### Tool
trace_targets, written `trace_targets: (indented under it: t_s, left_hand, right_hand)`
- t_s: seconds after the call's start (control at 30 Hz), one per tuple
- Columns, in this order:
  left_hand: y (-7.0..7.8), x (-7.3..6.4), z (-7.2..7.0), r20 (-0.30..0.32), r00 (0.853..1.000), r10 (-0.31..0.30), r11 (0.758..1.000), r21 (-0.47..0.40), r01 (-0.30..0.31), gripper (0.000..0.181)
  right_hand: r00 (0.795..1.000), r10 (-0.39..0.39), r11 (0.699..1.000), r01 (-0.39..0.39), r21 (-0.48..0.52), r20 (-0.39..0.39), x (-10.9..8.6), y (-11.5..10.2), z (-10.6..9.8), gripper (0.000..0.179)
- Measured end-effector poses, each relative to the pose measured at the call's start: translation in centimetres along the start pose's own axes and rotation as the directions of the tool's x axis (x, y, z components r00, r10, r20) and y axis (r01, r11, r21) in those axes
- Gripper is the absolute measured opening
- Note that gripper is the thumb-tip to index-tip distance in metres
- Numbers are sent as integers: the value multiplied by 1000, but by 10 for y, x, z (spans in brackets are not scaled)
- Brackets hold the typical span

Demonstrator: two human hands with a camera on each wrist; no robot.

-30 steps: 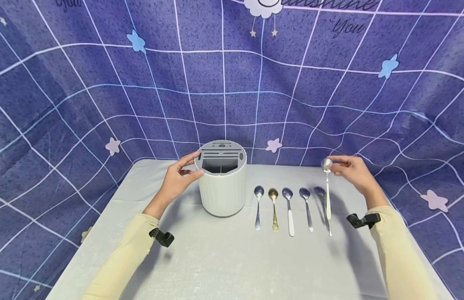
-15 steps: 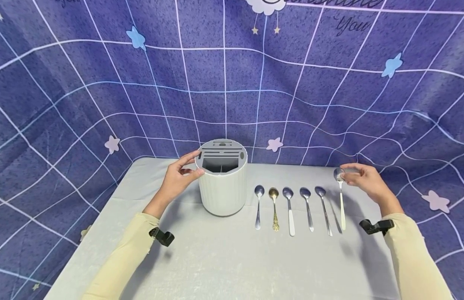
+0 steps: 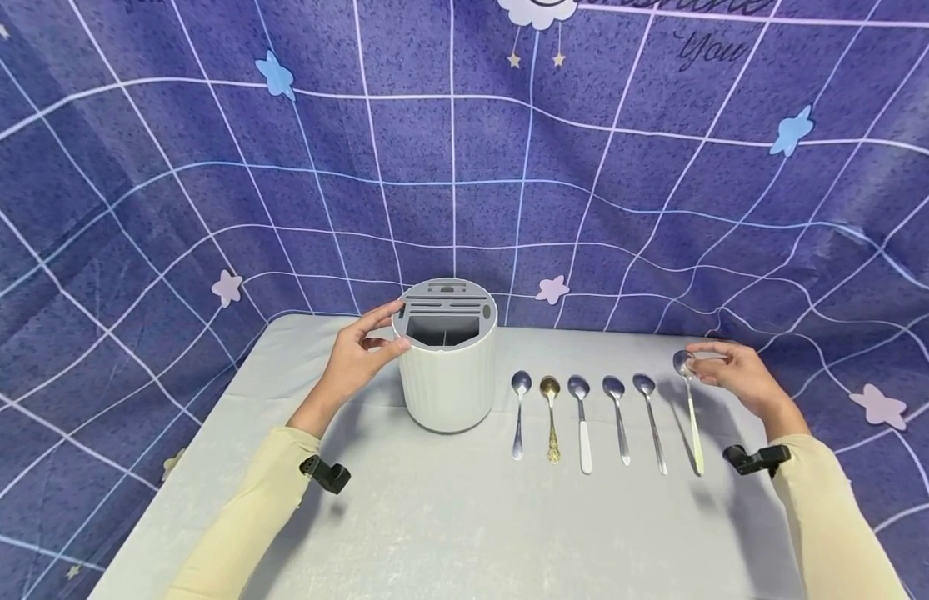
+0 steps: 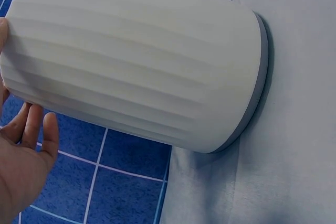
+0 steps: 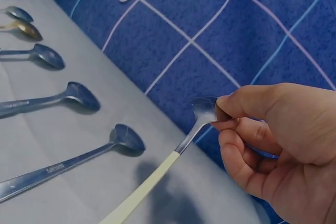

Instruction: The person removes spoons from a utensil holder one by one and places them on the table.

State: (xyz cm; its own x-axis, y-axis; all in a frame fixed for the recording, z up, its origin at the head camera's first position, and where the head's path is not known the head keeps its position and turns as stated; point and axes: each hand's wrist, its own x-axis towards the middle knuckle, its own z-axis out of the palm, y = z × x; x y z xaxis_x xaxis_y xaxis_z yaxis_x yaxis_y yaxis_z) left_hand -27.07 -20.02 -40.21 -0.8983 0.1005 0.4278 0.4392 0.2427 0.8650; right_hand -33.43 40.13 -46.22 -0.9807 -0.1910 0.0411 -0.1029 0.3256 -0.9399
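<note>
My right hand [image 3: 740,377] pinches the bowl of a spoon with a pale yellow handle [image 5: 147,183] between thumb and fingertips. Its handle slants down to the tablecloth at the right end of a row of spoons. Nearest to it lies a silver spoon [image 3: 650,425] with engraved marks on its handle. At the left, my left hand [image 3: 357,352] holds the rim of a white ribbed utensil holder [image 3: 447,390], thumb in front and fingers farther back. The holder stands upright, and its grey slotted top [image 3: 443,305] has a divided opening.
Left of the nearest spoon lie another silver spoon [image 3: 618,421], a white-handled spoon [image 3: 584,437], a gold spoon [image 3: 551,425] and a silver spoon [image 3: 518,421], bowls toward the back. A blue gridded cloth [image 3: 464,167] hangs behind the grey-white table [image 3: 464,517].
My right hand has carried the yellow-handled spoon rightward and then lowered it, so its handle end reaches the cloth right of the row. The left hand and holder have stayed put.
</note>
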Motion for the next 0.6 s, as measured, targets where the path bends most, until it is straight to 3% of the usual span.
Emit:
trace_targets:
  t_s: [0.27,0.6]
  left_hand:
    - [1,1,1,1,1000,-6,1000,-4,6,57]
    - [2,0,0,8,1000,-15,1000,9,15,58]
  right_hand:
    - [1000,-15,999,16,44,-13,-2,20,4,24]
    - [997,33,996,-26,91,-66,-4,34,11,28]
